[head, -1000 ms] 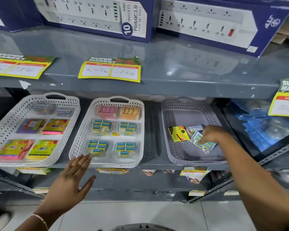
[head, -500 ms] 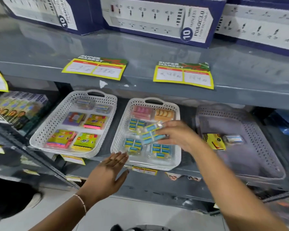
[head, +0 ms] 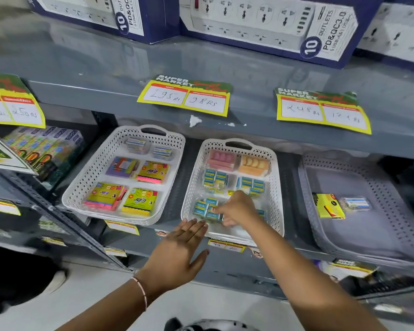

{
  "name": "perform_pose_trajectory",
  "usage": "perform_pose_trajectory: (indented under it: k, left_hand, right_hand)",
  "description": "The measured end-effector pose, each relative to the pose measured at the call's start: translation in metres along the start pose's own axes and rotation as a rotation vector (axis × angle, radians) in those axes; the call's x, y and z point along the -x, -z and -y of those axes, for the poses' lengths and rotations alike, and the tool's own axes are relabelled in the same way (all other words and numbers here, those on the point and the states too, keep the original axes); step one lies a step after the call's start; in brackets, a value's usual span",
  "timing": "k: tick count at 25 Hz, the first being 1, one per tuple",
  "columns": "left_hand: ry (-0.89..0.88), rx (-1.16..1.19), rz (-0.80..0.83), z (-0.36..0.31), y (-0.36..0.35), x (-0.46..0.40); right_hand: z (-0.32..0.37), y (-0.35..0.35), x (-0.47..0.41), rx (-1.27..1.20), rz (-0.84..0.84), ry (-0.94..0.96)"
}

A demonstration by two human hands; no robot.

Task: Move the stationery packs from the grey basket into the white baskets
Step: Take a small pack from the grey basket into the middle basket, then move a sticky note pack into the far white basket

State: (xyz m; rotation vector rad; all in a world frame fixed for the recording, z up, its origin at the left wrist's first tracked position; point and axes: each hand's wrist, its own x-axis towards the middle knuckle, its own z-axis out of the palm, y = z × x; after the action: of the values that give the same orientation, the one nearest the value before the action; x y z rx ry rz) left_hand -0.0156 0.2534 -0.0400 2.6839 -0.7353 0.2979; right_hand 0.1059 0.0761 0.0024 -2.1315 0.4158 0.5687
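The grey basket (head: 359, 244) on the right of the shelf holds a yellow pack (head: 328, 206) and a small clear pack (head: 355, 203). The middle white basket (head: 276, 187) holds pink, orange and several blue packs. My right hand (head: 237, 209) reaches into its front part, fingers pinched on a blue eraser pack (head: 207, 211) that rests on the front-left stack. My left hand (head: 179, 249) hovers open and flat just before that basket's front rim, holding nothing. The left white basket (head: 81, 187) carries coloured sticky-note packs.
A grey shelf (head: 249, 130) with yellow price tags overhangs the baskets. Power-strip boxes (head: 268, 25) stand on top. Boxed goods (head: 43, 151) sit at far left. A metal upright (head: 65, 220) slants down at lower left.
My right hand carried the blue pack from the grey basket leftward and lowered it into the front of the middle white basket. My left hand stayed near that basket's front edge.
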Motion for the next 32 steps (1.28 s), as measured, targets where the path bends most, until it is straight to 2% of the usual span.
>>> perform_pose_trajectory:
  k: [5,10,13,15,17,19,21,23,29,32]
  left_hand:
    - [-0.005,0.011,0.013,0.001,0.001,0.000]
    - [0.028,0.040,0.004,-0.003,0.000,0.001]
    - [0.065,0.041,-0.012,-0.006,0.002,0.001]
    - [0.092,0.074,-0.026,-0.008,0.001,-0.001]
    - [0.130,0.106,-0.040,-0.007,0.001,-0.001]
    - [0.162,0.111,-0.059,-0.010,0.000,-0.002]
    - [0.182,0.107,-0.072,-0.015,0.002,-0.005]
    - [0.189,0.095,-0.071,-0.018,0.004,-0.006]
    - [0.241,0.064,-0.031,-0.026,0.006,-0.008]
    - [0.224,0.043,0.029,-0.024,0.010,-0.007]
  right_hand:
    - [0.003,-0.003,-0.006,0.242,-0.049,0.084]
    - [0.004,-0.003,-0.003,0.371,-0.082,0.175]
    - [-0.006,0.026,0.011,0.320,-0.154,0.267]
    - [-0.024,0.071,0.017,0.242,-0.302,0.294]
    - [-0.053,0.127,0.012,0.254,-0.525,0.240]
    - [-0.092,0.179,-0.005,0.297,-0.648,0.078]
    - [-0.127,0.209,-0.026,0.349,-0.585,-0.102]
    - [-0.143,0.218,-0.038,0.373,-0.510,-0.191]
    - [-0.145,0.218,-0.055,0.280,-0.484,-0.228]
    - [-0.148,0.222,-0.061,0.219,-0.538,-0.201]
